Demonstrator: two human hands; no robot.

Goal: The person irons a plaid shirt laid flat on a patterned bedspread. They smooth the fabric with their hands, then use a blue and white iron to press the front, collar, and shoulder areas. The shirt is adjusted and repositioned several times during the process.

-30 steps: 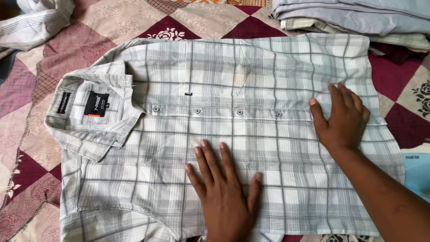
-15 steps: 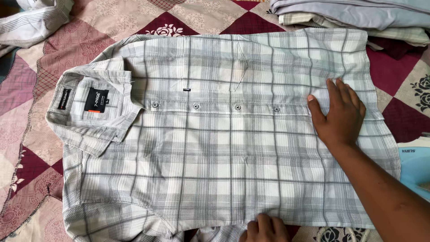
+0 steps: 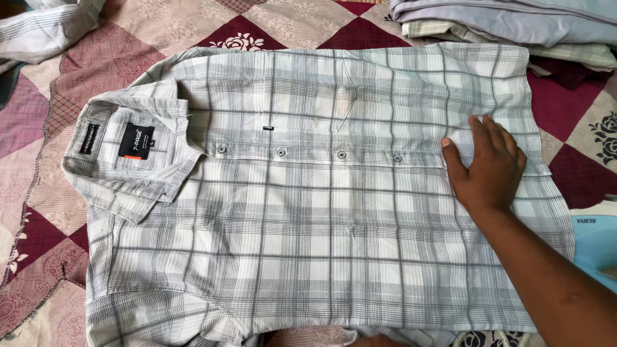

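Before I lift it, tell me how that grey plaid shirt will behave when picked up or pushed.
The plaid shirt is thin woven cloth lying flat on the quilt, so it will likely flop and sag. It looks light for its spread. Pushed, it would probably bunch and wrinkle rather than slide whole; the right hand pressed flat near the hem likely pins that end.

Right hand (image 3: 490, 168) flat, palm down, fingers together and extended, pointing away from me, thumb spread toward my left. Wrist straight, in line with forearm. Right forearm bare, running from lower right corner of view diagonally up to hand. My left hand (image 3: 379, 341) barely in view at bottom edge, only sliver of knuckles showing; pose and whether fingers curl or lie flat, cannot tell. Hands well apart.
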